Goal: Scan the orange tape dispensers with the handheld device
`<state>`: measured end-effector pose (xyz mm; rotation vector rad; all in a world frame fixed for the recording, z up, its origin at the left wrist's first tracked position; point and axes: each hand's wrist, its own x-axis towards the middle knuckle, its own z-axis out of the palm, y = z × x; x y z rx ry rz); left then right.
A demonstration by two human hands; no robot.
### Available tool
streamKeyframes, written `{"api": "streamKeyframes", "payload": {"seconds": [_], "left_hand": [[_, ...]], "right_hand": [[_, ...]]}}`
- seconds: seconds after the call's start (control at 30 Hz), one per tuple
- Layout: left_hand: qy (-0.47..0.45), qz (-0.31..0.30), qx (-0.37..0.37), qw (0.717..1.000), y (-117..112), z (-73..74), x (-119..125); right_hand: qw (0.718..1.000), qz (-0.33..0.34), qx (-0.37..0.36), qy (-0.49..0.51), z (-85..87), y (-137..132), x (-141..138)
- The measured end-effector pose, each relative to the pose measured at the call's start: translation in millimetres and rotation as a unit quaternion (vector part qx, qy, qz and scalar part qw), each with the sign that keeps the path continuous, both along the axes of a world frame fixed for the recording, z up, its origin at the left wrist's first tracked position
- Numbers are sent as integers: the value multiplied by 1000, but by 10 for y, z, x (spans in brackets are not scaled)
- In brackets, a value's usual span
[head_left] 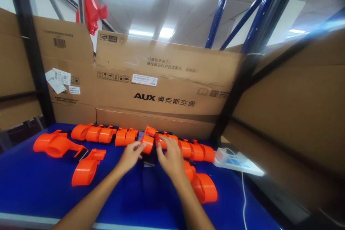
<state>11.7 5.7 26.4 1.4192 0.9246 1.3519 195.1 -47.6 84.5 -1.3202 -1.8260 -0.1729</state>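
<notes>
My left hand (132,156) pinches an orange plastic ring-shaped piece (148,144) with a short tab on top, lifted at the middle of the row. Close on its right, my right hand (171,156) has its thumb and fingers closed around another orange ring-shaped piece (159,141), partly hidden by the fingers. Similar orange pieces (93,134) stand in a row to the left, and more orange pieces (196,151) continue to the right. A dark item with a pale edge (148,164) lies below the hands; its kind is unclear.
Loose orange pieces (85,170) lie at front left, others (206,188) beside my right forearm. A white power strip (238,163) with a cable rests at the right of the blue table (113,205). Cardboard panels (115,91) and dark posts (229,104) enclose the back and sides.
</notes>
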Motion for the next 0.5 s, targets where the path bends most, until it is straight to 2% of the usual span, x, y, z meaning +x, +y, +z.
{"api": "streamKeyframes", "payload": {"seconds": [0.1,0.2,0.33,0.5], "left_hand": [[58,-9,5,998,43,59,48],[129,6,38,991,112,153,105],[197,51,77,976,200,227,199],[230,98,97,963,265,206,346]], "right_hand": [[987,-67,-63,-132,259,57,163],[953,-83,-136,-258,391,233,249],[915,-33,-179,-359,384,503,246],[909,-35,-185,-372,351,634,283]]}}
